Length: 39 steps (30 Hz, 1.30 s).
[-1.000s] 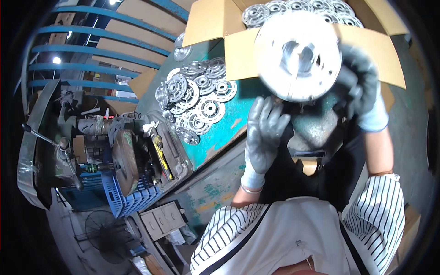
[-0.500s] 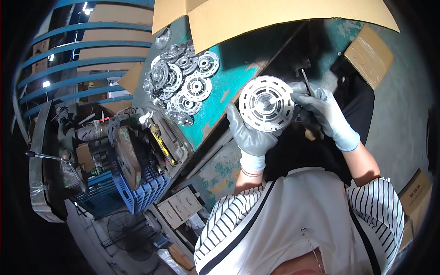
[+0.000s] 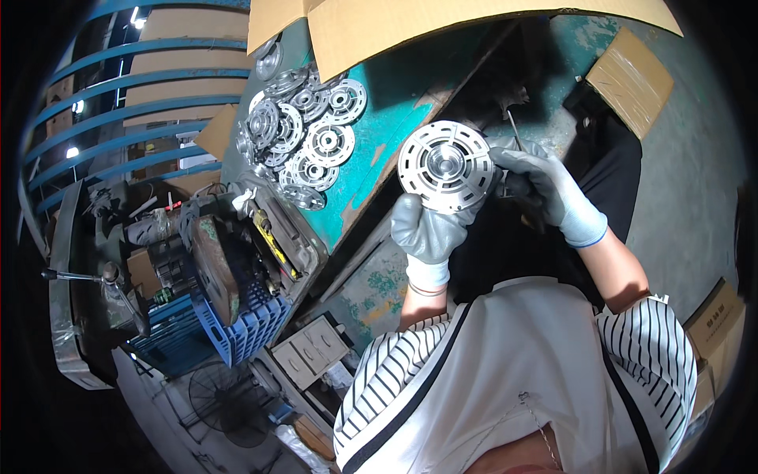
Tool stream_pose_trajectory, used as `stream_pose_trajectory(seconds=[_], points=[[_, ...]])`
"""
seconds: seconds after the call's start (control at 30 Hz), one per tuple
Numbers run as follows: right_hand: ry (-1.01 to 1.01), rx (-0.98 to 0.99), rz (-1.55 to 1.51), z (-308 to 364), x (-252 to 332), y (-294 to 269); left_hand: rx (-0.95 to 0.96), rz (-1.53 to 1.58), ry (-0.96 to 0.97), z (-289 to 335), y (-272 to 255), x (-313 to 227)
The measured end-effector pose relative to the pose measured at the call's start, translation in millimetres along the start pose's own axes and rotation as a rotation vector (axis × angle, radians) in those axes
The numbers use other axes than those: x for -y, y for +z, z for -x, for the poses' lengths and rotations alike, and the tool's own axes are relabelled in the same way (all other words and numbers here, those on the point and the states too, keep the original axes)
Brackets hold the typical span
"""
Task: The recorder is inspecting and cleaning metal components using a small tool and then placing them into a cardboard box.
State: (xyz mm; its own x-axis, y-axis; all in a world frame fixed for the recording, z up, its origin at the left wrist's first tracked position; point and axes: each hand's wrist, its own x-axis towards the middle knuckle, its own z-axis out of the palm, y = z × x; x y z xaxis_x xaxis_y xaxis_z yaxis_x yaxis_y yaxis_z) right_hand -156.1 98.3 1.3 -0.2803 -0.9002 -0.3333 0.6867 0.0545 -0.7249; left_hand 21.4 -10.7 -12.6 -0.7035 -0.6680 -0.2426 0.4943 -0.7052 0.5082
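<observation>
A round silvery metal disc (image 3: 412, 164) with slots and a stepped hub is held up in front of me. My left hand (image 3: 433, 235), in a grey-coated glove, grips its lower rim from beneath; the fingers behind the disc are hidden. At the disc's right edge is my right hand (image 3: 546, 183), gloved alike and closed on a thin metal tool (image 3: 515, 129) whose narrow tip points upward. The tool's exact kind cannot be made out. Several similar metal discs (image 3: 329, 142) lie heaped on the green tabletop (image 3: 359, 183) to the left.
A large cardboard flap (image 3: 474, 17) spans the far side, with a smaller cardboard piece (image 3: 632, 79) at far right. On the left stand a machine with a lever (image 3: 110, 275), a blue plastic crate (image 3: 251, 328) and a tray holding a yellow-handled tool (image 3: 271, 241). A fan (image 3: 229, 403) stands below.
The disc has turned and tilted slightly in my left hand, and the left thumb has slid lower along its rim. The tool in my right hand now shows a thinner side.
</observation>
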Motion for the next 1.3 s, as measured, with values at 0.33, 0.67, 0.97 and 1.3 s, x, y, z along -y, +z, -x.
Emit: stream_pose_trajectory(seconds=[0.33, 0.67, 0.97, 1.3], points=[[0.144, -0.017, 0.004, -5, 2, 10, 0.132, 0.25, -0.067, -13, 4, -2], [0.112, 0.011, 0.036, -11, -5, 9, 0.168, 0.161, -0.028, -8, -26, -11], [0.087, -0.04, 0.052, -20, -13, 7, 0.174, -0.102, -0.006, -4, -19, -16], [-0.033, -0.044, 0.048, -34, -18, 4, 0.215, 0.214, -0.09, -19, -7, -22]])
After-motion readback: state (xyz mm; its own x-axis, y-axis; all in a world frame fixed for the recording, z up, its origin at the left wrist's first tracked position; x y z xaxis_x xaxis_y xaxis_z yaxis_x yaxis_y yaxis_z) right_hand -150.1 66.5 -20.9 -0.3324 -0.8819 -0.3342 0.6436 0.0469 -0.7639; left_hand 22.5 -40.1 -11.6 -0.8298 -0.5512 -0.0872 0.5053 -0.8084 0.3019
